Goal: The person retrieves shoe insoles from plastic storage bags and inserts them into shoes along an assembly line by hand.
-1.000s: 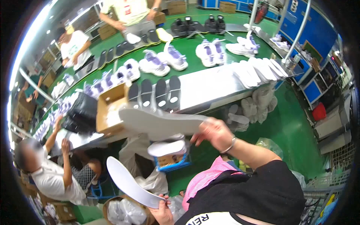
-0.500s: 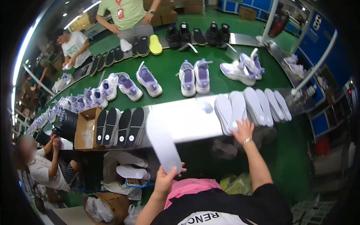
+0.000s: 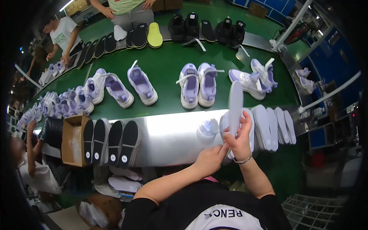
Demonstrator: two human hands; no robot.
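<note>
A white insole (image 3: 236, 103) stands nearly upright above the metal shelf, turned partly edge-on. My right hand (image 3: 241, 140) is closed around its lower part. My left hand (image 3: 210, 161) reaches across to the insole's lower end, its fingers drawn together beside my right thumb; the exact contact is partly hidden. Behind my hands lies a row of white insoles (image 3: 262, 124), partly covered by the right hand. A clear round object (image 3: 208, 127) rests on the metal shelf (image 3: 168, 140) just left of the raised insole.
Black insoles (image 3: 101, 138) bundled in pairs lie left, next to an open cardboard box (image 3: 73, 142). White-and-lilac sneakers (image 3: 207, 85) stand on the green belt (image 3: 165, 86). Black shoes (image 3: 185, 27) and a yellow insole (image 3: 155, 35) line the far ledge. Other people work at left and beyond the belt.
My left hand has moved up and right from near my body to meet my right hand. My right hand has risen off the insole row and now holds an upright insole. The view has shifted.
</note>
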